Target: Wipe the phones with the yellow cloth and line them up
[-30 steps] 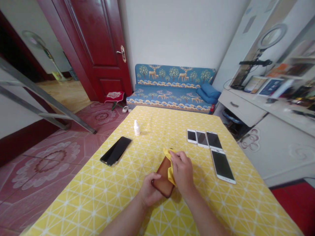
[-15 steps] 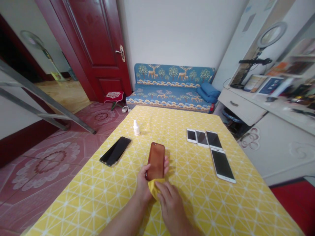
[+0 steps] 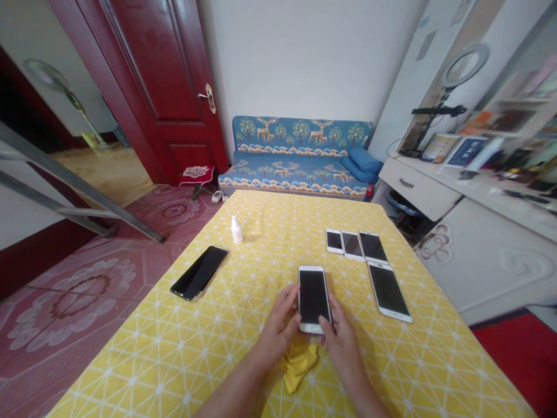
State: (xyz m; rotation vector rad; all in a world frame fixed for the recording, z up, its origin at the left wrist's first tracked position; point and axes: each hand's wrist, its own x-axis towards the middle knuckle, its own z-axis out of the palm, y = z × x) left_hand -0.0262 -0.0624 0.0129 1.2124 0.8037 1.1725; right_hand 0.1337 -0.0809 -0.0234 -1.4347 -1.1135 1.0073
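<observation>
A white phone (image 3: 313, 298) with a dark screen lies face up on the yellow tablecloth (image 3: 261, 232), held at its near end by both hands. My left hand (image 3: 278, 331) grips its left edge and my right hand (image 3: 342, 339) grips its right edge and lower corner. A crumpled yellow cloth (image 3: 299, 364) lies on the table just below the phone, between my wrists.
A black phone (image 3: 199, 280) lies at the left edge of the table, with a small white spray bottle (image 3: 236, 230) behind it. Three phones (image 3: 353, 244) sit in a row at the right, a larger white one (image 3: 389, 291) in front. A blue sofa (image 3: 296, 162) stands beyond.
The phone has been turned over from its brown back to screen up and shifted right. My right hand has let go of the yellow cloth, which now lies on the table.
</observation>
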